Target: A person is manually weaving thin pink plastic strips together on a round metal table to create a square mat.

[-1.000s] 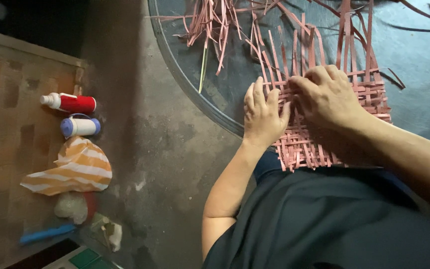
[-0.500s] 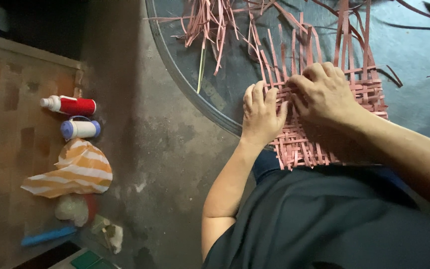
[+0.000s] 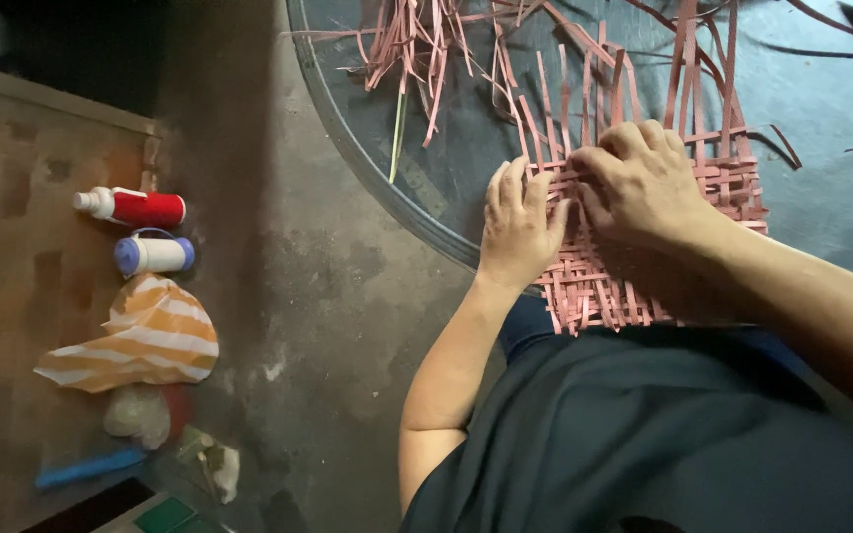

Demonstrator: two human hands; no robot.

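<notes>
Pink flat-strip woven mat (image 3: 644,227) | left hand (image 3: 517,227) flat, pressing | right hand (image 3: 644,183) curled on strips

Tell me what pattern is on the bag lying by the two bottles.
Orange and white stripes on the bag, seen in the head view.

The left hand (image 3: 517,222) lies palm down, fingers together and stretched toward twelve o'clock, thumb spread toward two o'clock. Its bare forearm runs back toward seven o'clock, elbow bent. The right hand (image 3: 644,183) sits just beside it at three o'clock, knuckles raised, fingers curled down; its forearm stretches away toward four o'clock.
</notes>
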